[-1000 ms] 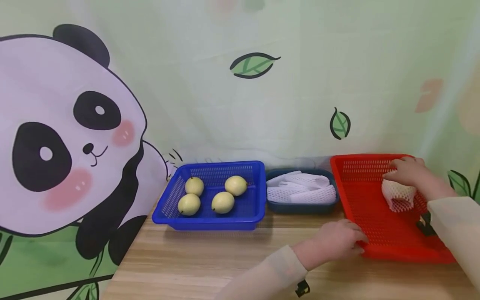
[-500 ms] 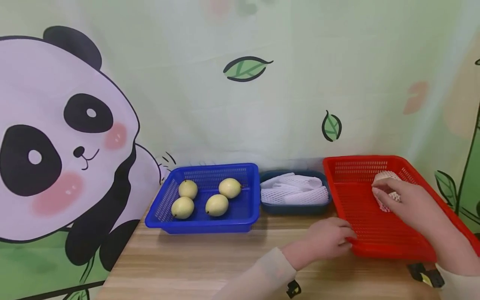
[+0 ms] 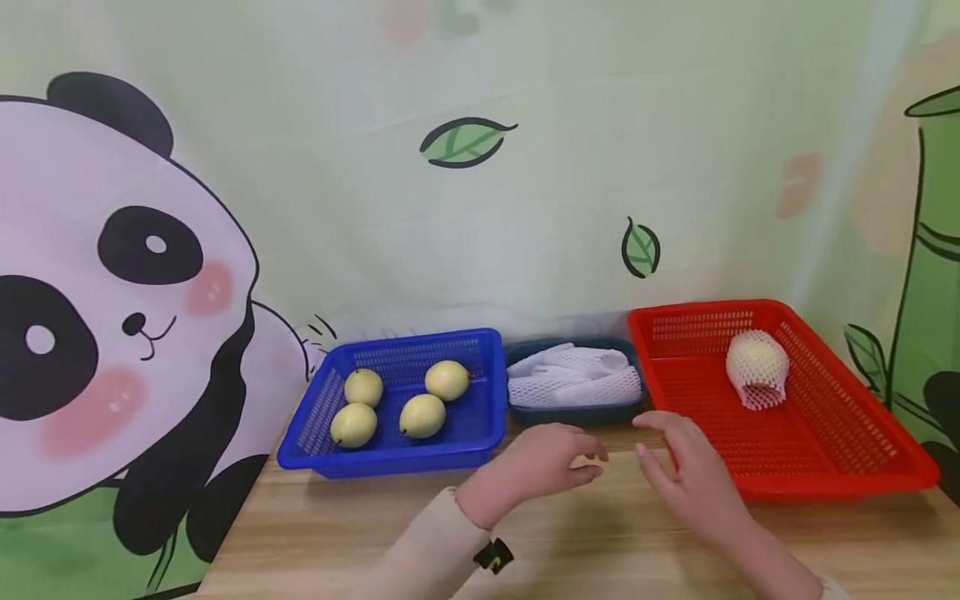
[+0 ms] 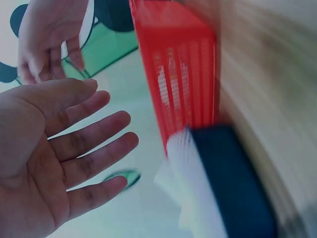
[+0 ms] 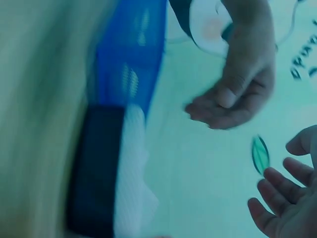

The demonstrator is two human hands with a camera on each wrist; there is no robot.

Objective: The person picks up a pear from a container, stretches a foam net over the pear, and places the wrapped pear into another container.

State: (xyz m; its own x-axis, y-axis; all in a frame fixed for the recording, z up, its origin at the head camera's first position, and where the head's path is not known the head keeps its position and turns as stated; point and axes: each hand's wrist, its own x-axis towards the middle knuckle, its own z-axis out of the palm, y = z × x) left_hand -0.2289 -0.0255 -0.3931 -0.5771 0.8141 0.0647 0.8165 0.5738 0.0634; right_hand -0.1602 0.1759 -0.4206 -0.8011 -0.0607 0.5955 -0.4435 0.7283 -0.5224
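My left hand [image 3: 536, 462] hovers in front of the dark teal tray [image 3: 577, 415], fingers loosely bent and holding nothing. Facing it, my right hand [image 3: 697, 483] is also bare, its thumb and fingers spread apart near the red basket's left front corner. In the left wrist view the left palm [image 4: 29, 173] shows with its fingers extended. White foam net sleeves [image 3: 573, 379] fill the tray. Inside the red basket [image 3: 832, 483] sits a pale yellow pear [image 3: 759, 360] in a white foam net. Several bare pears [image 3: 422, 416] lie in the blue basket [image 3: 405, 461].
The two baskets and the tray stand in a row along the back of the wooden table [image 3: 585, 542], close to a printed panda backdrop [image 3: 525, 233]. A black wrist device [image 3: 493, 555] is strapped at the left sleeve.
My right hand has left the netted pear in the red basket and swung left and out. My left hand has come off the red basket's rim and moved left.
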